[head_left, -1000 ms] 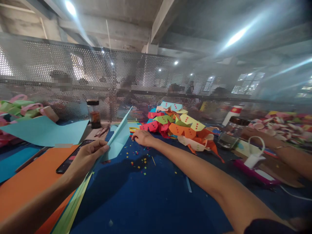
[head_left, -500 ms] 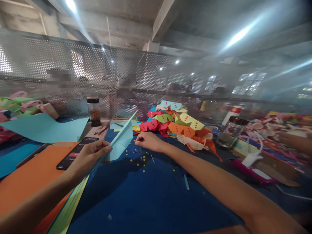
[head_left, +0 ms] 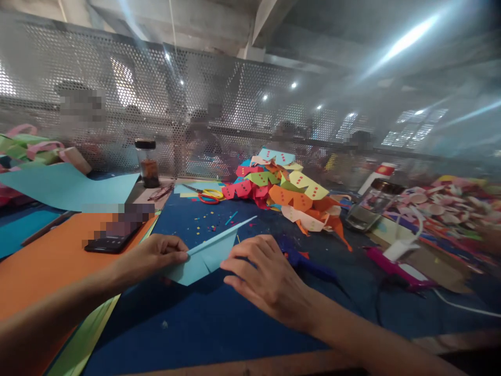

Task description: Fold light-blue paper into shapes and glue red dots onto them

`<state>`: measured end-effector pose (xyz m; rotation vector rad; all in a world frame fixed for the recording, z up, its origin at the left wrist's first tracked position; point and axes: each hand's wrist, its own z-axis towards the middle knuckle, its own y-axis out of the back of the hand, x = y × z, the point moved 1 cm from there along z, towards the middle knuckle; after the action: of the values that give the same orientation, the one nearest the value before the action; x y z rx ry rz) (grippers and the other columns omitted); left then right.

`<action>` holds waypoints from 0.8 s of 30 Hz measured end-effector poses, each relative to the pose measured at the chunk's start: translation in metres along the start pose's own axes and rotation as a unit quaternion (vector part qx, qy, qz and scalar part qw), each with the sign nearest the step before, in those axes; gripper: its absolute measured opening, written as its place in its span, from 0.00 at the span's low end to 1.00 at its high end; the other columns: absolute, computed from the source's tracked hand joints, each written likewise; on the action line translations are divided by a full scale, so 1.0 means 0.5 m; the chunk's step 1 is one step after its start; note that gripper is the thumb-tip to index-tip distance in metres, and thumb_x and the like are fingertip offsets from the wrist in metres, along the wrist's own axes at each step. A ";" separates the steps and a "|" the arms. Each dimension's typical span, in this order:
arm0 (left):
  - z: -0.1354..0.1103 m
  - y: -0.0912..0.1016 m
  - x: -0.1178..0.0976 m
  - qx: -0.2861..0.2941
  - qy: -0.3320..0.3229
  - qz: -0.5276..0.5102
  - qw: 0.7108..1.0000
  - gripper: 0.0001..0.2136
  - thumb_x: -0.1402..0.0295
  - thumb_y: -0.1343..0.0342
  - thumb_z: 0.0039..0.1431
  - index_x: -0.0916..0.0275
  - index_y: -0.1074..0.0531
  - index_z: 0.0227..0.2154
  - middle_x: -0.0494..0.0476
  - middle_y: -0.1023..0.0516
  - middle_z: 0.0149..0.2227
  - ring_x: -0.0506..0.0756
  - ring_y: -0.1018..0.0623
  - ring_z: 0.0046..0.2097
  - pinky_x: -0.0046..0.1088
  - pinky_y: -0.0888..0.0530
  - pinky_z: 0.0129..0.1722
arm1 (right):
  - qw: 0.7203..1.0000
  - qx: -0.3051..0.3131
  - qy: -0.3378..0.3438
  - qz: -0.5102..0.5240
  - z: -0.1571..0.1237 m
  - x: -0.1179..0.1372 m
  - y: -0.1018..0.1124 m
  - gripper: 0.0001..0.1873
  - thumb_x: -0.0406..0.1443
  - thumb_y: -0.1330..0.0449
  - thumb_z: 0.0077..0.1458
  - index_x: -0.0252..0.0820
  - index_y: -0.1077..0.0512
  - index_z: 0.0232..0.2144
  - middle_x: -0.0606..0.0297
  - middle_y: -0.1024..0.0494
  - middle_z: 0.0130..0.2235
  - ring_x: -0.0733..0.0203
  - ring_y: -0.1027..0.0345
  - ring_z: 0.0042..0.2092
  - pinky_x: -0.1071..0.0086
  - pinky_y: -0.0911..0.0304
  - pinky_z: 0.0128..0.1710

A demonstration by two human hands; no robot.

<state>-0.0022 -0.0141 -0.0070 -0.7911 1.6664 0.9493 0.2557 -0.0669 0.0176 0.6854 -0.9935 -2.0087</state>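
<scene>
A folded light blue paper [head_left: 207, 253] with a long pointed tip hangs just above the dark blue table [head_left: 219, 329]. My left hand [head_left: 154, 257] pinches its left end, fingers closed on it. My right hand [head_left: 262, 277] rests against the paper's right edge, thumb and forefinger closed on the fold, the other fingers curved. Small bits of coloured confetti [head_left: 207, 227] lie on the table beyond the paper.
A heap of coloured folded paper pieces [head_left: 287, 196] sits behind. Scissors [head_left: 207, 196] with yellow and red handles lie by a dark-lidded jar [head_left: 147, 163]. A phone [head_left: 115, 237] rests on orange sheets [head_left: 43, 261] at left. A glass jar [head_left: 370, 209] and more paper shapes [head_left: 442, 203] are at right. A perforated metal screen [head_left: 219, 115] backs the table.
My right hand has drawn back from near the paper heap to the blue paper. The paper has come down from tilted upward to nearly level, closer to me. The view dipped lower.
</scene>
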 end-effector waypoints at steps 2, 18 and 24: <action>-0.004 -0.008 0.001 0.016 0.013 0.000 1.000 0.18 0.51 0.34 0.46 0.63 0.27 0.26 0.46 0.30 0.18 0.48 0.33 0.19 0.22 0.34 0.19 | 1.000 0.011 0.012 0.006 -0.002 0.005 -0.015 0.08 0.34 0.44 0.66 0.42 0.31 0.47 0.61 0.25 0.44 0.58 0.35 0.47 0.59 0.45 0.50; -0.013 -0.017 0.027 0.038 -0.017 0.109 0.993 0.11 0.57 0.38 0.54 0.60 0.20 0.31 0.51 0.25 0.26 0.52 0.30 0.28 0.23 0.36 0.26 | 0.997 0.048 0.063 0.020 -0.012 0.024 -0.049 0.08 0.40 0.43 0.66 0.41 0.28 0.39 0.65 0.24 0.39 0.60 0.35 0.41 0.61 0.47 0.42; -0.007 -0.015 0.038 0.014 -0.026 0.082 0.996 0.09 0.62 0.36 0.51 0.59 0.24 0.33 0.47 0.29 0.24 0.49 0.34 0.25 0.22 0.41 0.23 | 0.997 0.059 0.056 0.004 -0.014 0.025 -0.051 0.07 0.36 0.45 0.68 0.41 0.28 0.38 0.65 0.24 0.37 0.59 0.36 0.40 0.61 0.47 0.41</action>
<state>-0.0023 -0.0217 -0.0264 -0.6121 1.7155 1.0479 0.2436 -0.0701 -0.0091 0.8477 -1.0516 -1.8939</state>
